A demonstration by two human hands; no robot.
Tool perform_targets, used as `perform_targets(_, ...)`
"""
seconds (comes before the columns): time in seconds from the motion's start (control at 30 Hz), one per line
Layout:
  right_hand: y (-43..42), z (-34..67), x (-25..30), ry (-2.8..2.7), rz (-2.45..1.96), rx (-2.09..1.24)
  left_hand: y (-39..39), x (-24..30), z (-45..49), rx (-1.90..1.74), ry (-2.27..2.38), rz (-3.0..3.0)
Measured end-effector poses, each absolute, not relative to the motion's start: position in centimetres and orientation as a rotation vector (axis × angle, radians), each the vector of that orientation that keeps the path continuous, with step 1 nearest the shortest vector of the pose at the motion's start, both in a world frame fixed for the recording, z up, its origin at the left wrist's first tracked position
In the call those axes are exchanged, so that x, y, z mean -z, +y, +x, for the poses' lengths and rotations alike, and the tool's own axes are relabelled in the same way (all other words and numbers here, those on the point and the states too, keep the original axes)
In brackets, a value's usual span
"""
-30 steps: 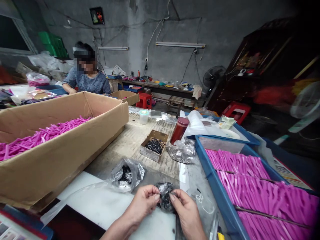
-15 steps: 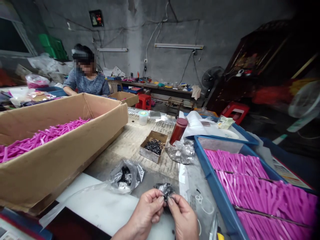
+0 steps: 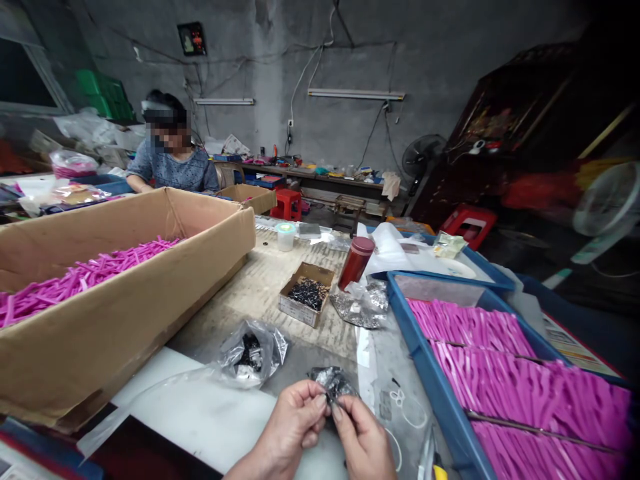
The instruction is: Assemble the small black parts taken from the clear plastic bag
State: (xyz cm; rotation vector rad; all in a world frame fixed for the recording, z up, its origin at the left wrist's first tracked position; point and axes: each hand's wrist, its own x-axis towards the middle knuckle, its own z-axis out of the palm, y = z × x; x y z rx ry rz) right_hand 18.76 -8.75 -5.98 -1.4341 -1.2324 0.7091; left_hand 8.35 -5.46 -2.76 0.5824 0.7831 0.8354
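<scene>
My left hand (image 3: 300, 417) is closed in a pinch, thumb against forefinger, on a small black piece (image 3: 329, 399) that is mostly hidden. From the other side my right hand (image 3: 361, 430) pinches at the same piece, and the fingertips of both hands almost meet. Just behind the fingers lies a crumpled clear plastic bag (image 3: 334, 380) with dark contents. To the left, an opened plastic bag (image 3: 273, 353) holds small black parts (image 3: 251, 352). A little farther off, a small cardboard box (image 3: 299, 310) contains many black parts.
A large cardboard box (image 3: 200, 277) with pink strips (image 3: 95, 273) stands left. On the right, a blue tray (image 3: 415, 347) holds rows of pink pieces (image 3: 505, 380). A red canister (image 3: 356, 263) stands mid-table, near a silvery bag (image 3: 363, 305). Across the table sits another person (image 3: 173, 163).
My right hand has shifted slightly left, and its fingertips are closer to the left ones. My left hand stays nearly in place, still pinching.
</scene>
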Motion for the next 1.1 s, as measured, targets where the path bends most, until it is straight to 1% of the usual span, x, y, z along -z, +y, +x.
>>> perform_targets(0.13,-8.9,18.7,5.8,-1.197,-1.445,-0.714,-5.5,2.8,8.3,-0.833,0.773,0.584)
perform_targets(0.33,-8.8,18.4,6.1,-1.071,-1.426,-0.837,-5.6,2.7,8.4,-0.843,0.792,0.589)
perform_targets(0.67,-8.8,18.4,6.1,-1.030,-1.434,-0.838,-5.9,3.0,8.7,-0.837,0.778,0.622)
perform_targets(0.8,-8.8,18.4,6.0,-1.002,-1.430,-0.866,-5.8,3.6,8.5,-0.822,0.845,0.741)
perform_targets(0.97,-8.9,18.3,5.9,-0.988,-1.419,-0.892,-5.6,3.7,8.2,-0.913,0.924,1.090)
perform_targets(1.1,-8.9,18.3,6.0,-0.975,-1.403,-0.903,-5.5,3.6,8.1,-0.881,0.909,1.090)
